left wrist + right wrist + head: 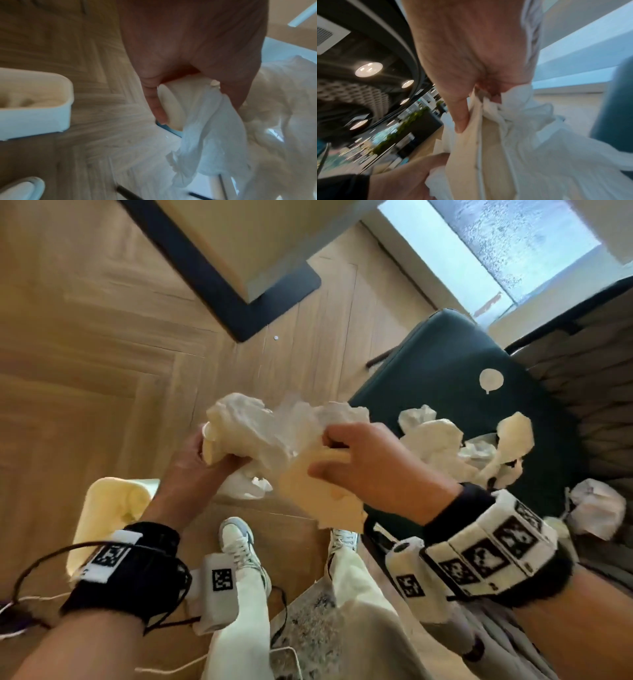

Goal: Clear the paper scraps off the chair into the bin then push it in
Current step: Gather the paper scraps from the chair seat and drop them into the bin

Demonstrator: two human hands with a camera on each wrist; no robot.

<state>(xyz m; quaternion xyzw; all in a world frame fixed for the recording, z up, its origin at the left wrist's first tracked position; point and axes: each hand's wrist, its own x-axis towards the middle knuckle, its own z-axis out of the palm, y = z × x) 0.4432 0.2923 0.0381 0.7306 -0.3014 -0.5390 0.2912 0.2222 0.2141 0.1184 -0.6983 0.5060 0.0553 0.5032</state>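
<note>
While the dark green chair keeps a litter of crumpled paper scraps on its seat, a person carries a first bundle of scraps above the herringbone wood floor. The white bin waits on the floor to the left, near a sneaker, some paper already inside. The grip of each hand is clamped on the bundle: left hand cupping it from beneath, right hand pinching a cream sheet. Done well, the load should travel directly over the bin's mouth and low before either hand lets go, lest loose tissue drift onto the floor.
</note>
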